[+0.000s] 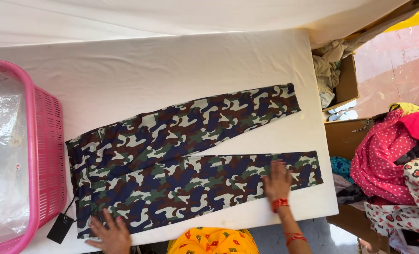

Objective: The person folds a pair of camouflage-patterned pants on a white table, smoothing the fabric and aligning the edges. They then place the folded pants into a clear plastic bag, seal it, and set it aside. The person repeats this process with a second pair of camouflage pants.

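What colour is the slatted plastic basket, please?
Pink; the slatted plastic basket shows best in the head view.

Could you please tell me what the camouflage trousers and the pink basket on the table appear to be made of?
The camouflage trousers look like a thin, soft printed fabric, probably a stretchy knit: they lie flat and limp with a matt surface under both hands. The pink basket seems to be moulded plastic: its wall is stiff, evenly coloured and pierced by rows of slots. It is lined with clear, crinkled plastic film that glints.

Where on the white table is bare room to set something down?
Bare: the wide strip of white padded table beyond the camouflage trousers, and the wedge between their legs. Crowded: the pink plastic basket at one end, both hands along the near edge.
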